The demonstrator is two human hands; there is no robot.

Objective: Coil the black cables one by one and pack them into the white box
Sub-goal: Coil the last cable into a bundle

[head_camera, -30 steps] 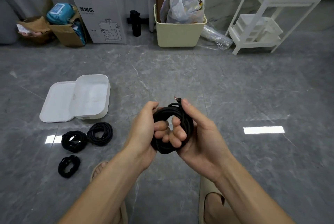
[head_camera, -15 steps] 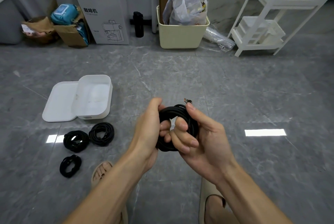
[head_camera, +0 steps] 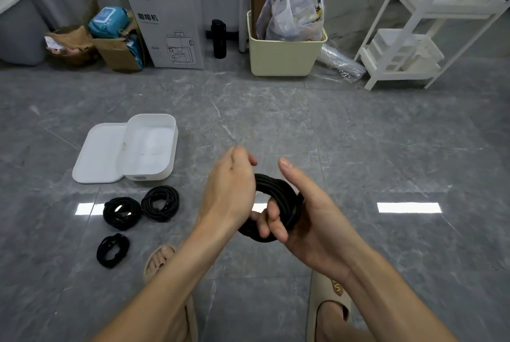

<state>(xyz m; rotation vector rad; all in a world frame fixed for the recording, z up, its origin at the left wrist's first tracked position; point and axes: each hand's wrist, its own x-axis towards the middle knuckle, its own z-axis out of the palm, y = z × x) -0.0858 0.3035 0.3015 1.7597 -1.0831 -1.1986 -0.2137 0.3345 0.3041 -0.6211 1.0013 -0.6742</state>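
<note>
- The right hand [head_camera: 309, 217] curls its fingers through the coiled black cable [head_camera: 278, 203] at frame centre, thumb raised, keeping the loops together.
- The left hand [head_camera: 231, 190] sits against the coil's left side, fingers bent; whether it grips is hidden.
- The white box [head_camera: 150, 145] lies open at centre left, ready, with three coiled cables [head_camera: 160, 202] below it on the floor.

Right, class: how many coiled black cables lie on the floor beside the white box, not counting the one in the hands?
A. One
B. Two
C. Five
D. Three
D: three coils lie on the floor by the white box, one, a second and a third, while a fourth coil is held in the right hand.
</note>
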